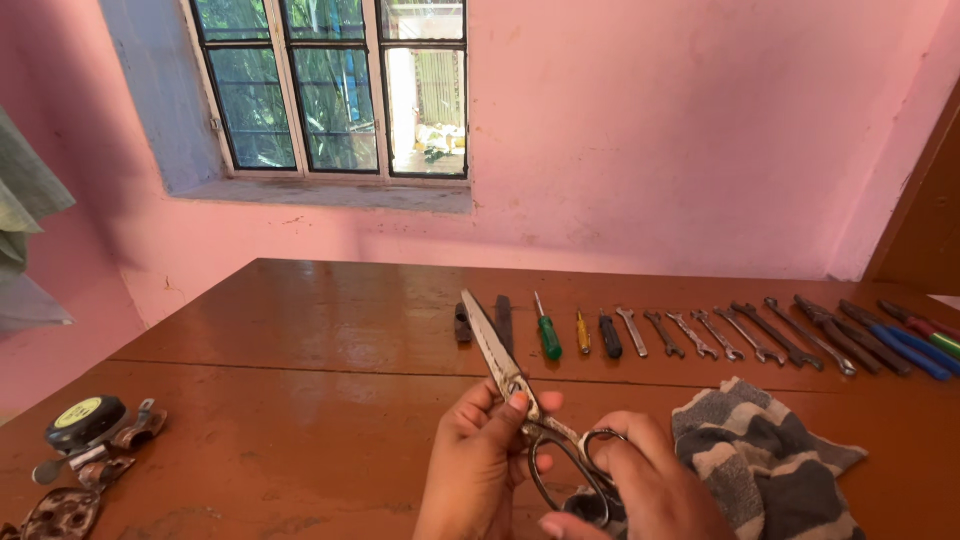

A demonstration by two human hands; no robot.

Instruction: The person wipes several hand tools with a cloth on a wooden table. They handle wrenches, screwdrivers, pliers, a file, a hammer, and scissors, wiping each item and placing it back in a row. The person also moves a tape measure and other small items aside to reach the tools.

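Inspecting the old scissors [510,375]: my left hand [478,455] pinches the closed blades near the pivot, right hand [650,480] grips the handle loops; next move probably needs the striped rag [765,455] beside it.

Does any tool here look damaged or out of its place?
The scissors in both hands look worn, with dull, spotted blades. At the table's left edge, rusty metal pieces lie in a loose heap beside a tape measure, unlike the neat tool row.

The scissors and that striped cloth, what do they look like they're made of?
Scissors: apparently bare metal, grey with dull, rusty-looking speckling on the blade; the dark loop handles look like metal too. Held by the left hand and right hand. Cloth: soft woven or knitted fabric, grey and pale stripes, rumpled folds.
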